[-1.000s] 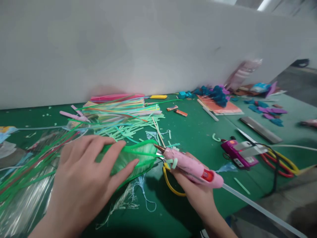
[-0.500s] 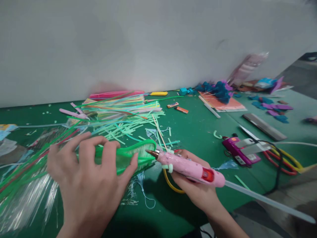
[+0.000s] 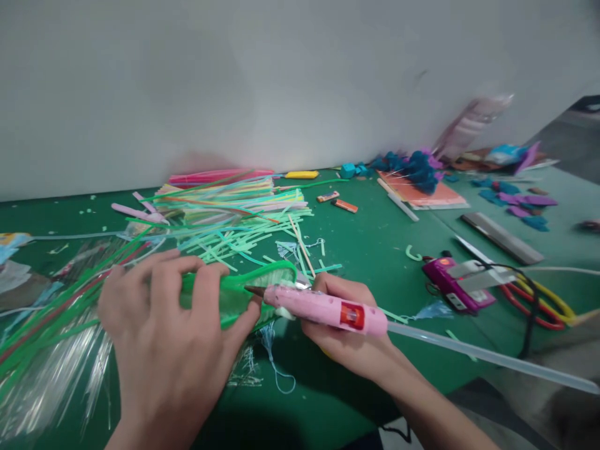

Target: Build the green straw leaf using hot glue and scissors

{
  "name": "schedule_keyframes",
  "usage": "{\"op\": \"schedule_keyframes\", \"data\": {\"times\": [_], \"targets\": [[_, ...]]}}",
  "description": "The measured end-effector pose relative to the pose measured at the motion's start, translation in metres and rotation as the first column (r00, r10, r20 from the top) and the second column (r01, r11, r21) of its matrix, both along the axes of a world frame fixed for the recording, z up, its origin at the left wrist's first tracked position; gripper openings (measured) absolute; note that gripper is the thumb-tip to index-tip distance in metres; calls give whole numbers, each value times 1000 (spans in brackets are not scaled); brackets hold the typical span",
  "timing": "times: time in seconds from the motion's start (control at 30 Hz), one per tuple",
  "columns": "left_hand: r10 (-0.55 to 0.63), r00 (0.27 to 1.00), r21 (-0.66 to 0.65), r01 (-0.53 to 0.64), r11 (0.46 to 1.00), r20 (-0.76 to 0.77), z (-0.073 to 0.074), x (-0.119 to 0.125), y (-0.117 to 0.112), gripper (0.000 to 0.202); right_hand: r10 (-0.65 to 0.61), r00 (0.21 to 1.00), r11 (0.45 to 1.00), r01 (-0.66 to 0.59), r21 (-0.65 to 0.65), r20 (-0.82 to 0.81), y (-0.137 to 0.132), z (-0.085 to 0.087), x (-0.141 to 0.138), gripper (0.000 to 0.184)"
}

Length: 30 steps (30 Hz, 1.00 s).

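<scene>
My left hand (image 3: 169,337) presses down on a green fan-shaped piece made of straws (image 3: 244,289), fingers bent over its top and thumb against its lower edge. My right hand (image 3: 347,340) grips a pink hot glue gun (image 3: 323,307) with a clear glue stick (image 3: 492,359) trailing from its back. The gun's metal tip touches the green piece close to my left thumb. Both hands rest low over the green table (image 3: 375,250).
A heap of coloured straws (image 3: 225,212) lies behind the hands, with clear wrappers (image 3: 56,369) at the left. To the right are a purple glue gun (image 3: 452,284), red and yellow cables (image 3: 539,303), a metal ruler (image 3: 501,237), blue and purple scraps (image 3: 515,203). A white wall stands behind.
The glue gun moved left, so its tip went from beside the green piece's right end onto the piece near my left thumb. My left hand drew its fingers in tighter.
</scene>
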<state>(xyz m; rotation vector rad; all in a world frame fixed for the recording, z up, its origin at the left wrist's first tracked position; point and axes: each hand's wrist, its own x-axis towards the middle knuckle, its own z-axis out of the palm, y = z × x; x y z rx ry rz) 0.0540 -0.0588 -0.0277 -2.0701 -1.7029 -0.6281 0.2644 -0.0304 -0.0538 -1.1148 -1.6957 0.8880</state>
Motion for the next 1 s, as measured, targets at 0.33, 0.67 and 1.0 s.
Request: {"op": "schedule_keyframes", "data": {"times": [0.33,0.67,1.0], "targets": [[8,997,49,-5,999,-72,-5,-2,3,34,-30,999,999,31,-20,37,1,0,-5,26],[-6,992,24,10,1000,-123,-5,-4,4,40,-35,998,999,34,3,56,2,0,-6,30],[2,998,23,-1,1000,-69,-6,-3,2,39,-44,996,999,43,10,72,2,-3,-2,33]]}}
